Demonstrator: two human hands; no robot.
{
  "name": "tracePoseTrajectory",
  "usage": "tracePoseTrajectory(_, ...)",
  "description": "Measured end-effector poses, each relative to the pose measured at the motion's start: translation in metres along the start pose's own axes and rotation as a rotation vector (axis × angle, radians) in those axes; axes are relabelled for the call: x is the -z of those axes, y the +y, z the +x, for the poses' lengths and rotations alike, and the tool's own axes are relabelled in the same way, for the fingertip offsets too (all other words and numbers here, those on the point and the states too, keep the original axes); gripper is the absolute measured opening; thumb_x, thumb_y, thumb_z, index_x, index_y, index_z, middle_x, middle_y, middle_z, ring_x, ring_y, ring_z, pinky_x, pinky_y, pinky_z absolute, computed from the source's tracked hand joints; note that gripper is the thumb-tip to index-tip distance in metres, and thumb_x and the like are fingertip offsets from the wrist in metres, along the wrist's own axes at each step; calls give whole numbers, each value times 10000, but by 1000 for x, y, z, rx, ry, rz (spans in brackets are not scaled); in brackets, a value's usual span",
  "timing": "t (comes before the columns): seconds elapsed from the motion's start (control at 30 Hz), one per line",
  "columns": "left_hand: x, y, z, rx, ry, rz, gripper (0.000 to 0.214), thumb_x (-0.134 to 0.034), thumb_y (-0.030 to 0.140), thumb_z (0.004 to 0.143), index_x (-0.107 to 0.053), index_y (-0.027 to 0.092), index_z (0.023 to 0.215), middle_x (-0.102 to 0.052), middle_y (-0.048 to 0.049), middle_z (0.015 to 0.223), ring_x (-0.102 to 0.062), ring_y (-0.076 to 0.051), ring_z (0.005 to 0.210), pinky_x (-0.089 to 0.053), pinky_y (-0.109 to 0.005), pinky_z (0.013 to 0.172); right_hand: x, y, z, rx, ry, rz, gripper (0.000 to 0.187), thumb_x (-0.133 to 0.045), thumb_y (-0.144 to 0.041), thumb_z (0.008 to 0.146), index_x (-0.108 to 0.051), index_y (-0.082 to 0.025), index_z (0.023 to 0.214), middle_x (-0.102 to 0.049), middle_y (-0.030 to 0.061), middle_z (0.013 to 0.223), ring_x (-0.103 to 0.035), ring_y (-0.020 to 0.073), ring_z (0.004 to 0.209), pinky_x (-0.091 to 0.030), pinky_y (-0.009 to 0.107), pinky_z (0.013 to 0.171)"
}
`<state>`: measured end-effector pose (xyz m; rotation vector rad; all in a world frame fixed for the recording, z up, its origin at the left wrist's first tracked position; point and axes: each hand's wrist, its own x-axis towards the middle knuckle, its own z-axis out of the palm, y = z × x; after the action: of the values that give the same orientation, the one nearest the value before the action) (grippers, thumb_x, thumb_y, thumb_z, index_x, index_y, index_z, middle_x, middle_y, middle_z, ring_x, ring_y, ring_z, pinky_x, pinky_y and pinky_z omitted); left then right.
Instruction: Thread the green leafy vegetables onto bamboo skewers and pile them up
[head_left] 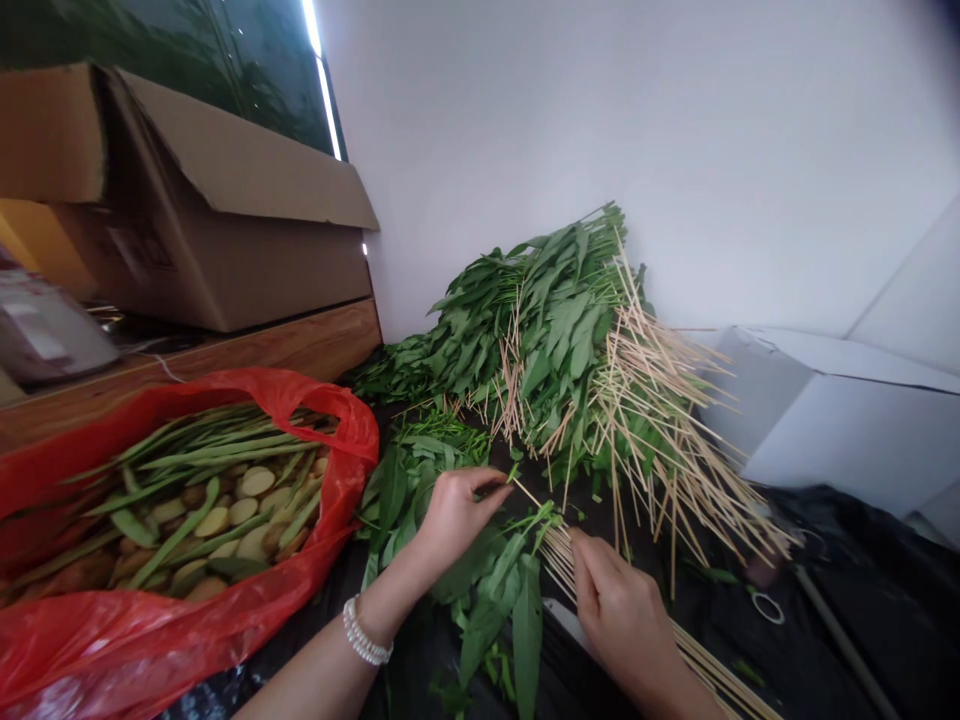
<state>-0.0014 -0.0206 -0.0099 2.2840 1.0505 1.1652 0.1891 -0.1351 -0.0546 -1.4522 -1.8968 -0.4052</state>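
My left hand (454,512) pinches the tip of a thin bamboo skewer (529,494) together with a green leafy stem, fingers closed. My right hand (619,610) is closed around a bundle of bamboo skewers (712,665) that runs off to the lower right, with leafy greens (504,590) threaded near its front end. A pearl bracelet (364,635) is on my left wrist. Loose green leaves (409,470) lie under and left of my left hand.
A big heap of leafy greens on skewers (592,360) lies ahead. A red plastic bag (225,610) at the left holds green stems and pale slices. A cardboard box (202,220) sits on a wooden ledge. A white box (840,410) stands at the right. Black sheeting covers the surface.
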Motion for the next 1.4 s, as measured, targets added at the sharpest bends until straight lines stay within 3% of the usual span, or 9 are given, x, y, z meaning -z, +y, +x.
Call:
tracePoseTrajectory(0.17,-1,3,-2,-54,-22,28,152,-626,295,832,-742,208,877,-757,-69,846,-690,-216,751,-508,-306,711,-1,-2,0,-4,10,-1,287,-302,-166,964,-573,-140,1053,-686,82,836,-680,171,734,-518,245,646)
tracePoseTrajectory(0.33,-5,14,-8,-182,-199,31,199,-555,282,878,-737,240,946,-752,-59,841,-675,-209,788,-481,-314,771,-4,-5,1,-10,4,-6,301,-303,-149,952,-587,-136,1052,-692,92,831,-687,181,786,-528,256,699)
tracePoseTrajectory(0.53,5,21,-4,-65,-246,-184,178,-627,272,816,-738,226,947,-750,-51,926,-680,-202,844,-499,-282,791,3,-5,4,-1,44,4,272,-325,-161,943,-591,-144,996,-678,70,788,-674,165,681,-502,241,629)
tracePoseTrajectory(0.63,15,12,5,95,-144,-360,205,-617,292,816,-731,188,951,-752,-58,933,-684,-206,856,-513,-287,808,13,-3,6,-51,91,44,208,-365,-195,940,-572,-169,936,-649,33,727,-637,150,597,-459,240,592)
tracePoseTrajectory(0.73,21,-7,13,264,90,-446,262,-558,325,850,-712,152,971,-753,-75,906,-692,-206,790,-536,-295,745,23,0,5,-85,140,78,186,-374,-220,940,-549,-187,884,-614,14,679,-604,146,573,-423,250,588)
tracePoseTrajectory(0.83,19,-26,16,264,204,-290,243,-562,310,847,-714,171,977,-750,-66,928,-690,-206,791,-530,-305,755,27,1,3,-101,150,109,191,-368,-216,940,-544,-192,871,-600,13,667,-583,145,566,-405,257,593)
tracePoseTrajectory(1.13,1,-44,8,-24,-125,431,362,-681,162,754,-681,212,1112,-720,-93,979,-588,-256,933,-450,-371,847,16,-1,1,-41,114,125,160,-390,-199,932,-545,-195,891,-569,-12,641,-561,135,546,-381,256,586)
tracePoseTrajectory(1.27,2,-40,9,-32,-113,467,266,-685,192,765,-719,205,1029,-710,-96,881,-574,-262,890,-444,-371,809,13,0,-1,-40,87,105,161,-382,-205,941,-538,-197,905,-574,-15,654,-561,134,550,-373,258,584)
tracePoseTrajectory(1.4,9,-29,10,-52,-28,284,200,-591,238,856,-727,218,1001,-723,-74,886,-596,-229,851,-450,-347,802,12,0,0,-51,84,80,181,-380,-226,945,-549,-193,889,-574,-9,633,-567,138,539,-378,257,572)
